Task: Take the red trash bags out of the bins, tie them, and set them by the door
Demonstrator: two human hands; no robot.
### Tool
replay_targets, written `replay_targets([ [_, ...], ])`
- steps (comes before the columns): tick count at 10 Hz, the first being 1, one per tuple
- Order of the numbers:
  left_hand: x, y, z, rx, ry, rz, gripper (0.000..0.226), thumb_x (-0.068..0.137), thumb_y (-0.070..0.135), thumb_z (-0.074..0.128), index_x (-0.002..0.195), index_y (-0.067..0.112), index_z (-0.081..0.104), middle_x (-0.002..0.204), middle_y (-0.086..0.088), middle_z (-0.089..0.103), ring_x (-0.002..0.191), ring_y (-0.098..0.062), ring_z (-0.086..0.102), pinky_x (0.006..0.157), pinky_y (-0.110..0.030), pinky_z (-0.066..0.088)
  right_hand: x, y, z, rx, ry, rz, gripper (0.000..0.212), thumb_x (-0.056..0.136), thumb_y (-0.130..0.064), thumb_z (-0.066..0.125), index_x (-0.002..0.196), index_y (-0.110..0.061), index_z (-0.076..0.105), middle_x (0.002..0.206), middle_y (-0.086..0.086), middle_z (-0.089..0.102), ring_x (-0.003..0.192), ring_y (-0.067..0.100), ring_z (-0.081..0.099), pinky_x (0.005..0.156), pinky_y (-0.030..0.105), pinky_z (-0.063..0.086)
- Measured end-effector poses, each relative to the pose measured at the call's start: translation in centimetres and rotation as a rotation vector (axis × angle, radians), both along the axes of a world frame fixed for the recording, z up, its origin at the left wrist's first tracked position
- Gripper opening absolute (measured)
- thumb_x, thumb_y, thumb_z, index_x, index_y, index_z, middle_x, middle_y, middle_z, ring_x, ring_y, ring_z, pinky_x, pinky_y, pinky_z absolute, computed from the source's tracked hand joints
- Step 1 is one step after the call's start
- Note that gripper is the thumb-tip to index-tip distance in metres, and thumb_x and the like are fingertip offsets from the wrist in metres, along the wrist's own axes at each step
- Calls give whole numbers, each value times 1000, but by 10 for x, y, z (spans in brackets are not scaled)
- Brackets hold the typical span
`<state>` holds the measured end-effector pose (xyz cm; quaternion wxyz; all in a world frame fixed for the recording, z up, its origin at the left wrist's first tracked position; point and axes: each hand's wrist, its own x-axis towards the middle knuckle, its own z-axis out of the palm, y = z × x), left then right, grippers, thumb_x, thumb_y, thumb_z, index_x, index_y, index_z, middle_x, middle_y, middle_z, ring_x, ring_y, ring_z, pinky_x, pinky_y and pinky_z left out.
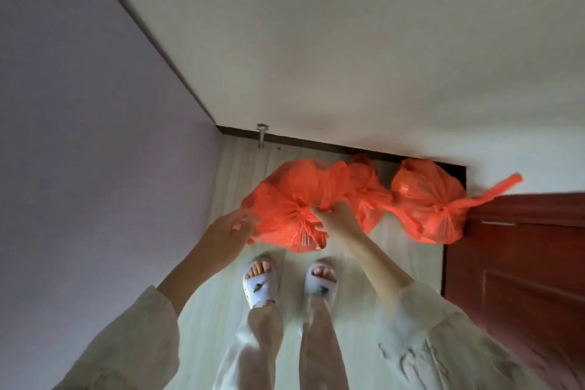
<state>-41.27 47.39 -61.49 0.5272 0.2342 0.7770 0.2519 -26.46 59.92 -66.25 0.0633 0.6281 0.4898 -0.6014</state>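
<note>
Directly ahead of your slippers [291,282], your right hand [332,215] is pinched shut on the gathered neck of the nearest red bag [291,199], thin crinkled translucent plastic bulging round, while your left hand [231,228] holds its 9 o'clock side with loosely curled fingers. Two more knotted red bags [430,199] sit at 2 o'clock against the white wall [348,41], the middle one partly hidden; contents unreadable. Pale wood-grain floor [228,310], dark baseboard, reddish door [522,263] cut off at 3 o'clock.
</note>
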Motion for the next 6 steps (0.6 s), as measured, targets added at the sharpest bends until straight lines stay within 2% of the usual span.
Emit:
replay_targets([
  [1,-14,16,-55,-37,-7,35,21,92,9,42,93,16,62,75,6,64,68,-11,62,71,-26,47,-17,32,-65,47,-53,111,37,90,-20,55,92,16,65,94,35,66,95,44,64,91,55,47],
  [2,-23,29,-106,-53,-2,67,22,93,10,42,89,22,61,77,5,65,71,-10,62,68,-22,47,-26,59,-119,96,-67,116,35,90,-21,55,96,12,64,95,29,68,95,39,64,92,53,47],
  [3,-27,37,-143,-73,4,85,22,93,9,42,89,21,60,77,5,65,71,-10,62,69,-22,47,-31,74,-158,21,-76,54,34,91,-21,52,111,6,59,84,8,59,86,21,56,93,39,48],
  [4,-27,37,-161,-87,-2,82,22,92,9,42,88,22,60,77,5,65,71,-12,62,70,-25,47,-34,77,-183,-110,-46,-87,22,93,-13,48,96,4,61,85,14,54,91,30,61,99,49,45],
  [5,-28,38,-159,-111,-12,60,22,93,12,42,86,25,59,78,6,65,73,-13,63,72,-28,48,-38,74,-174,-137,-68,-182,21,93,-13,50,73,-7,56,90,23,58,98,41,61,101,54,42],
  [6,-33,44,-140,-101,23,52,19,93,13,43,90,22,60,79,6,65,74,-11,63,72,-26,48,-38,76,-152,-168,-25,-261,32,94,-10,48,111,17,54,120,40,53,106,46,58,101,52,41],
])
